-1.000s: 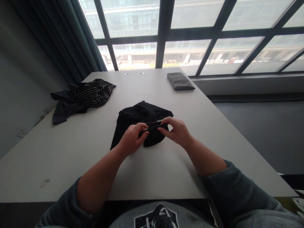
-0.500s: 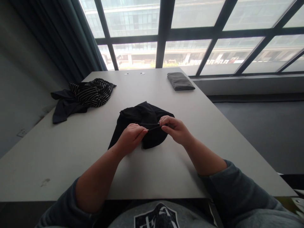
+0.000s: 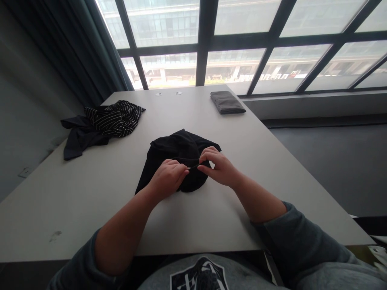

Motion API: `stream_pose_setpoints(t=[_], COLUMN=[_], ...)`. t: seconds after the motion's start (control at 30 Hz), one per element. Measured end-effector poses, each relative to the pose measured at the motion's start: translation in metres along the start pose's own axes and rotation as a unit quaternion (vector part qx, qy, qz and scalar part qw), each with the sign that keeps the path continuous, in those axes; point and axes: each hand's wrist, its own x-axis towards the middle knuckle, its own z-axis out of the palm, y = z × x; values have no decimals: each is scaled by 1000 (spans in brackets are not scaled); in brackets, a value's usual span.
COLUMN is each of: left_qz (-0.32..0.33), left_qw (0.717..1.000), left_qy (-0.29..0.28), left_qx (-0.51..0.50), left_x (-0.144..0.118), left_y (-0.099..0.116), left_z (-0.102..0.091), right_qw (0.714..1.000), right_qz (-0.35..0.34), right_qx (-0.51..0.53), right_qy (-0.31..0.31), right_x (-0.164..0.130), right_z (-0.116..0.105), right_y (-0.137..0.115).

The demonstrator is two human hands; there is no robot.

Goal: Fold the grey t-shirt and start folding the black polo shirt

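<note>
black fabric, a crumpled black garment (image 3: 178, 155), lies mid-surface straight ahead of the person, its bulk on the far side of both hands and a tail trailing toward the near left. the left hand (image 3: 166, 179) and the right hand (image 3: 219, 167) each pinch one short stretch of its near edge, pulled into a thin taut line between the fingertips; that line runs left to right across the person's front, rising slightly to the right. both grips are clenched on the cloth, close together, neither clearly nearer to the bundle. well apart at the far left of the pale surface (image 3: 90, 201) sits a striped garment (image 3: 104, 121), and a folded grey cloth (image 3: 226, 102) lies at the far right by the window.
</note>
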Motion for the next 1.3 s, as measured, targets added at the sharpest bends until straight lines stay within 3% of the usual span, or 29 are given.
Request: stream_pose_setpoints(t=[0.13, 0.23, 0.3, 0.37, 0.43, 0.5, 0.63, 0.83, 1.03, 1.3], left_qz=[-13, -121, -195, -221, -205, -185, -208, -260, -278, -259], left_qw=[999, 990, 977, 971, 963, 959, 957, 911, 875, 816], left_qy=[-11, 65, 76, 1, -85, -113, -26, 139, 224, 267], left_qx=[-42, -32, -35, -88, -154, -184, -200, -286, -327, -443], left_x=[1, 1, -1, -4, -7, -9, -10, -6, -5, -3], left_y=[-1, -13, -25, -37, -45, -47, -42, -48, -52, -46], left_z=[1, -1, -6, -12, -19, -25, -27, -17, -10, -7], right_qw=[999, 994, 987, 976, 961, 945, 926, 924, 908, 890], right_qz=[16, 64, 98, 130, 158, 179, 200, 205, 259, 235], right_qx=[35, 91, 125, 161, 209, 253, 291, 294, 320, 338], right_qy=[8, 21, 36, 60, 85, 103, 131, 132, 75, 194], right_x=[-2, -3, -3, -2, -1, 0, 2, 0, -1, 1], right_z=[1, 3, 3, 2, 1, -1, -3, -1, 8, 13], right_y=[7, 16, 22, 28, 33, 37, 40, 40, 42, 40])
